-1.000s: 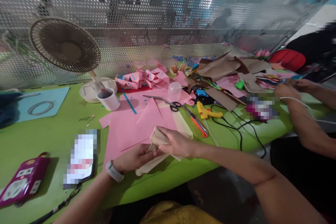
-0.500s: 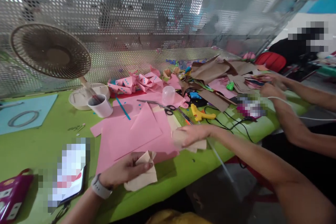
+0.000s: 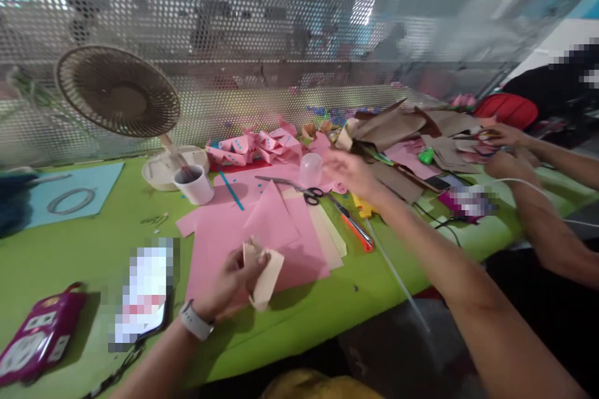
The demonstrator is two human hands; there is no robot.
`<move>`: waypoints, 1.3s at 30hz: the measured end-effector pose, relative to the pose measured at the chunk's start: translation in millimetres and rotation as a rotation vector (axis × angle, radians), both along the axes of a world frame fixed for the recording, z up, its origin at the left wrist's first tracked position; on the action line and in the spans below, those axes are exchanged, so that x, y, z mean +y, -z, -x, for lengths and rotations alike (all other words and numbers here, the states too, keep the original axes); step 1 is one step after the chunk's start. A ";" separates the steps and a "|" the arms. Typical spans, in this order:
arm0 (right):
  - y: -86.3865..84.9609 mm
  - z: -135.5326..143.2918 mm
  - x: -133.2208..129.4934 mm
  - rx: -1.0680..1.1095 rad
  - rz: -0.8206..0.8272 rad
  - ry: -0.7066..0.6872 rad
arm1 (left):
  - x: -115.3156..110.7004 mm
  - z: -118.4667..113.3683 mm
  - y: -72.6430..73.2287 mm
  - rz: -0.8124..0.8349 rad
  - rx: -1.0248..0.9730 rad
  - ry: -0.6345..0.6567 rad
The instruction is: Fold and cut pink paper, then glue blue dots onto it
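Note:
My left hand (image 3: 243,271), with a white watch on its wrist, pinches a folded piece of tan paper (image 3: 267,277) over the table's front part. My right hand (image 3: 349,171), slightly blurred, reaches beside a clear plastic cup (image 3: 311,169), its fingers stretched out and nothing visible in them. A cream paper piece (image 3: 346,135) lies just beyond that hand. Pink paper sheets (image 3: 224,230) spread under and behind my left hand. Black scissors (image 3: 312,196) and an orange utility knife (image 3: 358,232) lie nearby. My right forearm partly covers a yellow glue gun (image 3: 362,206).
At left stand a fan (image 3: 119,92) and a white cup (image 3: 194,186), with a phone (image 3: 145,293) and a magenta case (image 3: 44,333) nearer me. Crumpled pink paper (image 3: 257,144) and brown paper (image 3: 388,128) line the mesh. Another person's hands (image 3: 503,143) work at right.
My right hand has left the front of the table and moved away toward the cup; the tan paper under it is gone from there. My left hand has lifted and tilted its paper.

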State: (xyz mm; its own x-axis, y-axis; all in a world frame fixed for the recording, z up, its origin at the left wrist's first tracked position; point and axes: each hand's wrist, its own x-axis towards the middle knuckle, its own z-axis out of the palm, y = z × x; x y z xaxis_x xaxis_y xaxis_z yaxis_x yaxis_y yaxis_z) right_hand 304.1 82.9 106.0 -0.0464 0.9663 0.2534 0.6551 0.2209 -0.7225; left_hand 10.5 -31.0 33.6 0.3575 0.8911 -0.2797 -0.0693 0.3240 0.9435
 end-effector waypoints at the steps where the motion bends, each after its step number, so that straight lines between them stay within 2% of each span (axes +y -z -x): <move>1: 15.4 21.6 -19.2 0.028 0.083 -0.126 | 1.6 -0.6 0.9 -0.013 -0.022 -0.047; 2: 30.0 42.4 -38.4 0.112 0.221 -0.314 | 3.0 -1.1 2.3 -0.012 -0.058 -0.110; 4: 53.6 77.9 -71.8 0.214 0.395 -0.503 | 4.9 -1.9 6.1 -0.013 -0.140 -0.184; 7: 70.7 111.1 -97.5 0.290 0.423 -0.494 | 5.4 -0.2 10.0 -0.069 -0.188 -0.231; 10: 69.4 121.9 -98.0 0.390 0.397 -0.459 | 3.9 6.1 5.8 -0.162 -0.175 -0.229; 14: 54.8 115.3 -92.5 0.566 0.406 -0.397 | 1.5 16.6 -6.9 -0.285 -0.093 -0.181; 18: 46.2 108.3 -98.8 0.744 0.411 -0.300 | 1.5 17.5 -8.4 -0.236 -0.088 -0.092; 20: 47.4 110.4 -107.6 0.699 0.440 -0.321 | 2.3 13.6 -4.7 -0.238 -0.061 -0.158; 23: 56.4 121.7 -124.2 0.435 0.425 -0.435 | 3.1 7.3 0.0 -0.300 -0.068 -0.348; 26: 71.7 136.5 -135.2 0.177 0.152 -0.448 | 2.4 4.5 1.0 -0.320 -0.101 -0.431; 29: 85.6 145.4 -133.6 0.077 -0.089 -0.379 | 2.1 4.9 1.2 -0.305 -0.126 -0.452; 33: 88.7 143.8 -122.8 0.114 -0.094 -0.433 | 5.7 7.1 2.2 -0.194 -0.355 -0.396; 36: 80.3 135.5 -120.1 0.234 0.094 -0.470 | 9.4 13.6 -1.4 -0.076 -0.454 -0.279; 39: 66.0 124.7 -121.0 0.439 0.282 -0.367 | 10.4 27.7 -11.3 0.010 -0.374 -0.104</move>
State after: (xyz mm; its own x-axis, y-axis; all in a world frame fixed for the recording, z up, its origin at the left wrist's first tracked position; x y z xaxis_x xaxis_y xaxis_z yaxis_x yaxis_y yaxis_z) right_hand 179.4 -38.1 40.0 -0.3369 0.9395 0.0621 0.2023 0.1367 -0.9697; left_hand -17.2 -20.6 44.8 0.3441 0.9258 -0.1563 -0.4407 0.3062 0.8438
